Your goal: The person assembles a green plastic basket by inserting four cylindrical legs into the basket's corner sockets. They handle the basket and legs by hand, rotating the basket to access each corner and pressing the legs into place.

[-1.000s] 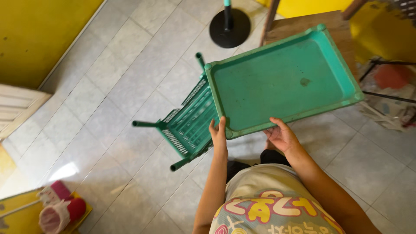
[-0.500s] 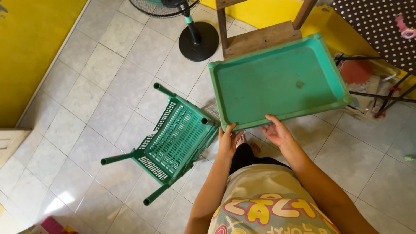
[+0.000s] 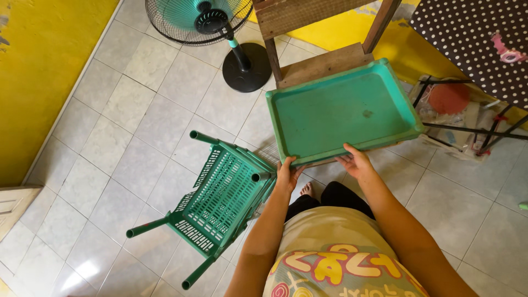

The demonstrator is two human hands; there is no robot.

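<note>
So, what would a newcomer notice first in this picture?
Most striking is the big green tray, held at its near edge by the left hand and right hand at centre. Lower left, a green slotted rack with legs lies tipped on the tiled floor; a standing fan is at the top.

Grey tiled floor, yellow wall, pedestal fan, wooden frame, polka-dot cloth.

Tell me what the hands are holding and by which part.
Both hands, left and right, hold a green plastic tray by its near long rim, the left at the corner.
</note>
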